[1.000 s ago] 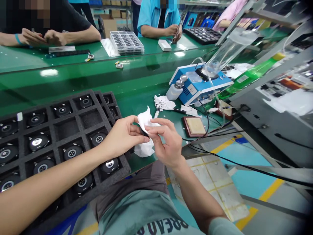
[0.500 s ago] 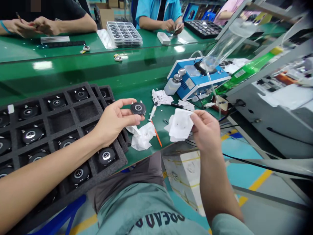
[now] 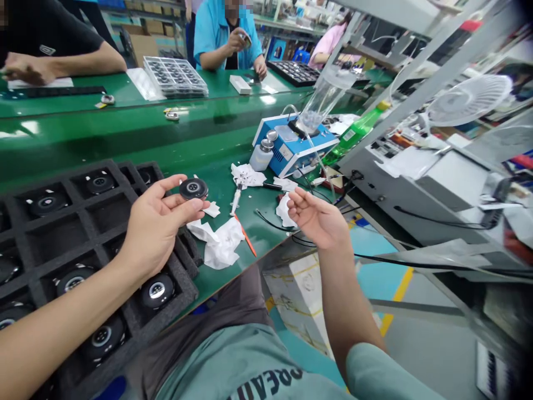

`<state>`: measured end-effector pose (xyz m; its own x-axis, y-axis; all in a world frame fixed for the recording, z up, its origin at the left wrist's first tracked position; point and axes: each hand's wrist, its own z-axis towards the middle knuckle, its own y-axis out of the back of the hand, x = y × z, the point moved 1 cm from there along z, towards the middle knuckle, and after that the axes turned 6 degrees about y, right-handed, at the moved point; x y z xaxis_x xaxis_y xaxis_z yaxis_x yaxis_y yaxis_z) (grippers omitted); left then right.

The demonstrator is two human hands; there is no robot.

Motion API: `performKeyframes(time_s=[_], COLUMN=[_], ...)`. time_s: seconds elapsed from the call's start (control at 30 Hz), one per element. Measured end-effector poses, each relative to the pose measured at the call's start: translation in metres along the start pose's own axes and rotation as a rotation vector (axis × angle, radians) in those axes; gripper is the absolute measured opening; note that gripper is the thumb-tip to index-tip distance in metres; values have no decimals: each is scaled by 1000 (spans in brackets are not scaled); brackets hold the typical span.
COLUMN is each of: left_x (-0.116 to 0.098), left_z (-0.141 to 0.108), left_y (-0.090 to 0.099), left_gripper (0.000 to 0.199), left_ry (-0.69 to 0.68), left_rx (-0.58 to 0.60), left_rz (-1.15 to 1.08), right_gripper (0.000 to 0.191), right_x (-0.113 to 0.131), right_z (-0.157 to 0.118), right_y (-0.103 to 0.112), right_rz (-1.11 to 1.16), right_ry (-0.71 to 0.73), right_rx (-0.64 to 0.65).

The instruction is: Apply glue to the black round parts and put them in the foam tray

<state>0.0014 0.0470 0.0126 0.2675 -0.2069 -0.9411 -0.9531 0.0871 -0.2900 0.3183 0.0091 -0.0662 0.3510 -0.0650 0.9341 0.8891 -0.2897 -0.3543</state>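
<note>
My left hand [image 3: 156, 225] holds a round black disc-shaped part [image 3: 194, 189] with a silver centre, gripped at its edge by the fingertips and thumb. My right hand [image 3: 317, 218] hangs in the air with its fingers apart, holding nothing. Nearest to it is a crumpled white wipe [image 3: 285, 210] on the green bench [image 3: 254, 272]. A larger crumpled wipe [image 3: 220, 243] lies below my left hand, beside a syringe [image 3: 236, 199] and an orange-tipped pick [image 3: 246, 236]. Under my left forearm is a black foam tray [image 3: 83, 222] holding similar round parts.
A blue bench machine [image 3: 289, 149] with a white bottle [image 3: 261, 158] stands ahead, and black cables run off the bench's right edge. A green bottle [image 3: 353, 130] and a white fan [image 3: 468, 100] sit to the right. Co-workers sit across a green conveyor with trays.
The wipe that my right hand held is gone from it, and a wipe now lies on the bench. My left hand keeps the disc. The view has swung to the right.
</note>
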Motion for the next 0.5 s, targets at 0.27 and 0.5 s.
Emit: performKeyframes(time_s=[0.27, 0.5], left_x=[3, 5], left_z=[2, 3], left_y=[5, 8], left_gripper=[52, 59], left_ry=[-83, -69], left_rx=[-58, -23], left_rz=[-20, -20], right_gripper=[28, 10], right_x=[-40, -72], right_z=[32, 43], right_y=[-104, -169], right_rz=[-964, -1272], right_ry=[202, 198], right_rx=[276, 408])
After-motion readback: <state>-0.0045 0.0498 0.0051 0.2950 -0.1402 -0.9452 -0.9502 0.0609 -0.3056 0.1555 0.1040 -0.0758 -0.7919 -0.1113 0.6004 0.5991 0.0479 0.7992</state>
